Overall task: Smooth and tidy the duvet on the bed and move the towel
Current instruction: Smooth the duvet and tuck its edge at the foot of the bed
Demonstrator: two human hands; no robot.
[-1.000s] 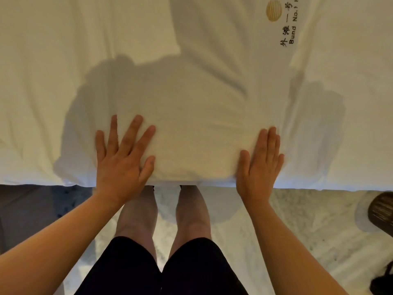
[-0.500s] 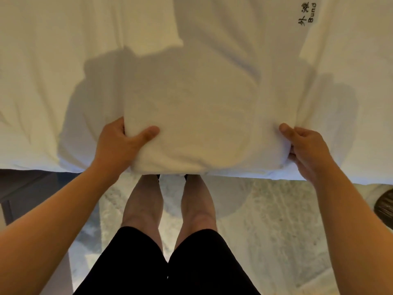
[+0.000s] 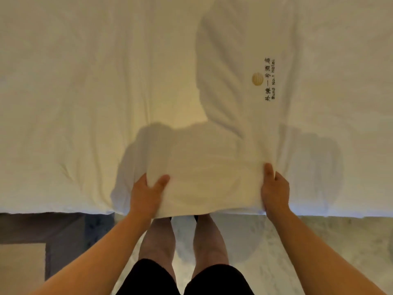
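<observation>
Within the preceding second we moved from flat palms pressing the towel (image 3: 204, 177) to a grip at each of its ends, which we judged to begin the move step. The towel lay at lower centre, on the duvet (image 3: 74, 113) at the bed's near edge. The left hand (image 3: 146, 194) and right hand (image 3: 274, 188) each clasped an end, thumbs on top, forearms converging from the lower corners.

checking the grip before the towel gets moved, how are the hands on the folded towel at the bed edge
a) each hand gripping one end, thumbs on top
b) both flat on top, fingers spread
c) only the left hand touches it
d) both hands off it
a: the left hand and the right hand each grip an end of the folded towel, thumbs on top, fingers tucked beneath, at the near edge of the duvet.
</observation>
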